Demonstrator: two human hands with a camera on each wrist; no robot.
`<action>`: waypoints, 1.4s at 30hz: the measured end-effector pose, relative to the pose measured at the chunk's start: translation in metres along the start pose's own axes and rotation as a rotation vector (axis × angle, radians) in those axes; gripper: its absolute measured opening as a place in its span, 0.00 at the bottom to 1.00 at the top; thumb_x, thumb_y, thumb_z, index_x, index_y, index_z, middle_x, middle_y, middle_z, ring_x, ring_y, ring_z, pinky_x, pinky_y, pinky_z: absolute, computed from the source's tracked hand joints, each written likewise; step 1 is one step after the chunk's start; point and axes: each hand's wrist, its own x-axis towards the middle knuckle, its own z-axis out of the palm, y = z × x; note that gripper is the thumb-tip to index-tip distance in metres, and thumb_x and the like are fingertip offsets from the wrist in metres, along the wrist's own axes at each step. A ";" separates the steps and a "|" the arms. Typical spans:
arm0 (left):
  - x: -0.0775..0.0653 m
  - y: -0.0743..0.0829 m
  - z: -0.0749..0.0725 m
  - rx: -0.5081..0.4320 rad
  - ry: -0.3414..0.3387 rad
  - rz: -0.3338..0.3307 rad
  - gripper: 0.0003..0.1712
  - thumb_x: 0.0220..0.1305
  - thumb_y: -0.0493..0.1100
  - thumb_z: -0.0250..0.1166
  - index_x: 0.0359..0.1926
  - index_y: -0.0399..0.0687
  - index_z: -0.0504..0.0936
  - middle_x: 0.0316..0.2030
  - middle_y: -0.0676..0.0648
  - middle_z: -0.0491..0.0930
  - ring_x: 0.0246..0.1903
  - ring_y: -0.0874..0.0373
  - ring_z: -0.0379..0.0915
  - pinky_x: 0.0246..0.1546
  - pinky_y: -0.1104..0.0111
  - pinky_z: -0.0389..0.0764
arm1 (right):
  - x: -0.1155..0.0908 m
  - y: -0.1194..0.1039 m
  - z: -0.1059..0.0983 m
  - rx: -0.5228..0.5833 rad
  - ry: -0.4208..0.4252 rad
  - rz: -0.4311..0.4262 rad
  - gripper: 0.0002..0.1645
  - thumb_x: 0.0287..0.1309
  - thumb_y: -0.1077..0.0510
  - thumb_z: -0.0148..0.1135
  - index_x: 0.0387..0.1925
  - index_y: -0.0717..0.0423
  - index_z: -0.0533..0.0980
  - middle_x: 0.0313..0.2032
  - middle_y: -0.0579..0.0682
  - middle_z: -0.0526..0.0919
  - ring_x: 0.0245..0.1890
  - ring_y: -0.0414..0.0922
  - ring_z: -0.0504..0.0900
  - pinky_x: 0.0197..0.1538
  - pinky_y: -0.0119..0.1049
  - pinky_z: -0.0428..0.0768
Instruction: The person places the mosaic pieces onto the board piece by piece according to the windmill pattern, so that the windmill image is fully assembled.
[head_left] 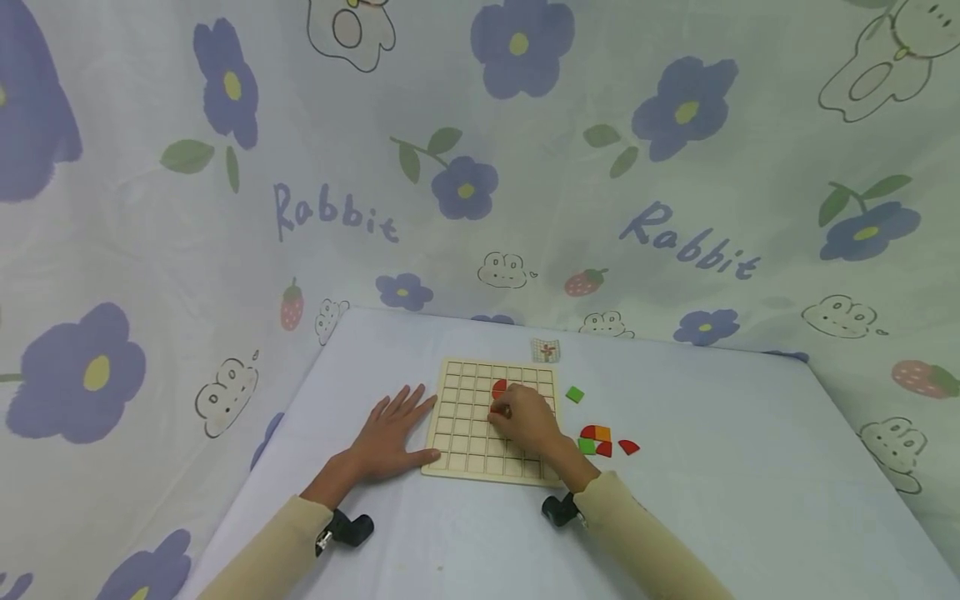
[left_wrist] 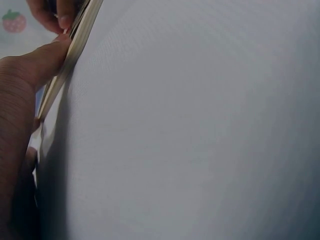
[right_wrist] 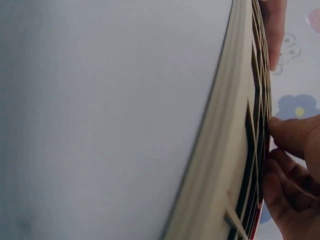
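A square wooden grid board (head_left: 461, 425) lies on the white table. My left hand (head_left: 390, 435) rests flat at the board's left edge, fingers spread, its thumb touching the near left corner; the left wrist view shows that thumb (left_wrist: 52, 55) against the rim. Over the board's upper right part, my right hand (head_left: 525, 419) is bent down with thumb and fingers together, pinching a small red piece that they mostly hide. In the right wrist view this hand (right_wrist: 295, 175) is low at the grid. Just beyond its fingertips, a red quarter-circle tile (head_left: 499, 387) sits in a cell.
Right of the board lie a green square tile (head_left: 574, 394), a cluster of red, orange and green tiles (head_left: 603, 433), and a separate red quarter-circle tile (head_left: 628, 447). A small pattern card (head_left: 546, 351) lies behind the board. Printed cloth (head_left: 525, 225) surrounds the table.
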 end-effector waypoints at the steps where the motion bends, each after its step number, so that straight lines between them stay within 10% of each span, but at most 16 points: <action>1: 0.000 0.000 0.000 -0.005 0.001 0.003 0.56 0.57 0.78 0.54 0.77 0.52 0.55 0.76 0.44 0.48 0.75 0.43 0.38 0.70 0.44 0.43 | 0.000 0.001 -0.001 0.010 -0.003 0.004 0.02 0.56 0.58 0.73 0.31 0.52 0.87 0.29 0.41 0.81 0.27 0.36 0.74 0.29 0.31 0.76; 21: 0.001 0.000 0.001 0.015 0.015 0.014 0.55 0.58 0.77 0.55 0.76 0.50 0.56 0.76 0.42 0.49 0.74 0.42 0.40 0.69 0.42 0.46 | -0.045 0.054 -0.056 -0.029 0.028 0.324 0.07 0.56 0.58 0.71 0.37 0.53 0.85 0.35 0.45 0.82 0.27 0.40 0.75 0.25 0.34 0.74; 42: 0.001 -0.003 0.003 0.013 0.016 0.020 0.55 0.58 0.78 0.54 0.77 0.52 0.54 0.76 0.43 0.48 0.74 0.43 0.38 0.70 0.44 0.44 | -0.100 0.096 -0.096 -0.136 -0.106 0.361 0.10 0.52 0.60 0.73 0.39 0.53 0.85 0.34 0.45 0.78 0.32 0.43 0.76 0.34 0.37 0.79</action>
